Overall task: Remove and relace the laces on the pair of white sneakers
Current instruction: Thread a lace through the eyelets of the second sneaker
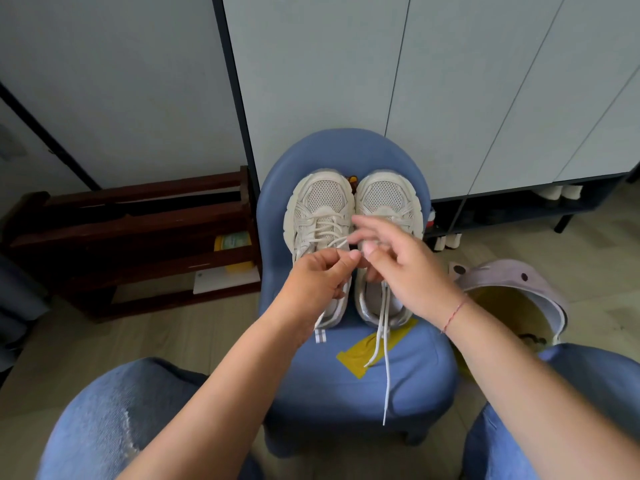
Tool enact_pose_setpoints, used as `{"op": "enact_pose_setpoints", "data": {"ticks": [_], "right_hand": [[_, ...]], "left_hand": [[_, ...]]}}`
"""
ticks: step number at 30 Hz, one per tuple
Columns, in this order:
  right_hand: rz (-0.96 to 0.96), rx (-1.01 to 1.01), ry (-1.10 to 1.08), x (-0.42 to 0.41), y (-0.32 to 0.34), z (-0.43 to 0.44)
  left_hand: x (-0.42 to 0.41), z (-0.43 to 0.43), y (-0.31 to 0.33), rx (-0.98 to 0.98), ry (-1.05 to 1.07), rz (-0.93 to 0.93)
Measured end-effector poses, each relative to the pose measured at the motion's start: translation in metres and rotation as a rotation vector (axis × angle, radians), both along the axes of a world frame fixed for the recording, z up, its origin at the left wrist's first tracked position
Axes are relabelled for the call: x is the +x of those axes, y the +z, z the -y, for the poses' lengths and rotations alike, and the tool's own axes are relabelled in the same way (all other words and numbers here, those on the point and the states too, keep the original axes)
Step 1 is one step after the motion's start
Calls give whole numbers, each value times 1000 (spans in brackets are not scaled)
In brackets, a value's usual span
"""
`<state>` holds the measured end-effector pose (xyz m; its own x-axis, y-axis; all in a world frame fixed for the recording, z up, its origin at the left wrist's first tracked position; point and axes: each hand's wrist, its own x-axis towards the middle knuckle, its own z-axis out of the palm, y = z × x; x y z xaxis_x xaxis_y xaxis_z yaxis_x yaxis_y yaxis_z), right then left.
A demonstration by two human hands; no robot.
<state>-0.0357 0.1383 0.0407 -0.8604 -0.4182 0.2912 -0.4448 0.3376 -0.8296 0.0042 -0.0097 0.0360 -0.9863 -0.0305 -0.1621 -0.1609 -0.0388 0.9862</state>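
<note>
Two white sneakers stand side by side on a small blue chair (pixel 363 386), toes pointing away from me. The left sneaker (pixel 320 209) has lace crossed through its upper eyelets. My left hand (pixel 320 275) hovers over its tongue and pinches a strand of that white lace (pixel 337 242) between thumb and fingers. My right hand (pixel 398 261) is just to its right, above the right sneaker (pixel 389 199), fingers loosely spread near the same strand. It is blurred and its grip is unclear. The right sneaker's loose lace ends (pixel 382 337) trail down across the seat.
A yellow tape patch (pixel 353 356) is stuck on the chair seat. A dark wooden rack (pixel 138 237) stands at left, and a lilac-rimmed bin (pixel 512 282) at right. Grey cabinet doors rise behind the chair. My knees in blue jeans (pixel 114 424) fill the bottom corners.
</note>
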Motion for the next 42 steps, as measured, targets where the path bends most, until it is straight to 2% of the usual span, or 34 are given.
{"op": "enact_pose_setpoints", "data": {"ticks": [2, 4, 6, 9, 10, 12, 15, 18, 25, 28, 32, 35, 39, 42], "right_hand": [[-87, 133, -24, 1, -2, 2], [-97, 139, -101, -5, -4, -1], [0, 23, -213, -14, -4, -8], [286, -315, -389, -26, -5, -17], [330, -337, -439, -29, -7, -19], [242, -172, -507, -30, -11, -21], [-5, -12, -363, -15, -2, -9], [-21, 72, -97, 4, 1, 9], [-47, 49, -265, -18, -4, -8], [-146, 145, -200, -13, -1, -6], [-146, 144, -83, -3, -8, 7], [-112, 89, -135, -7, -14, 8], [-29, 5, -165, -11, -18, 3], [29, -25, -178, -13, -22, 2]], "left_hand": [[-1, 1, 0, -5, -7, -11], [-3, 6, 0, -9, 2, -2], [-6, 13, -1, -2, 16, 2], [-8, 20, -1, 3, 45, 14], [-9, 21, -2, -4, 51, 19], [-9, 19, -3, -20, 45, 18], [-8, 14, -4, -73, 16, 11], [-7, 12, -4, -83, 12, -6], [-9, 16, -6, -91, 10, 23], [-10, 13, -8, -103, 34, 32], [-11, 10, -11, -101, 85, 48], [-11, 9, -14, 7, 182, 136], [-10, 2, -23, 424, 392, 471], [-9, -7, -32, 542, 503, 540]]}}
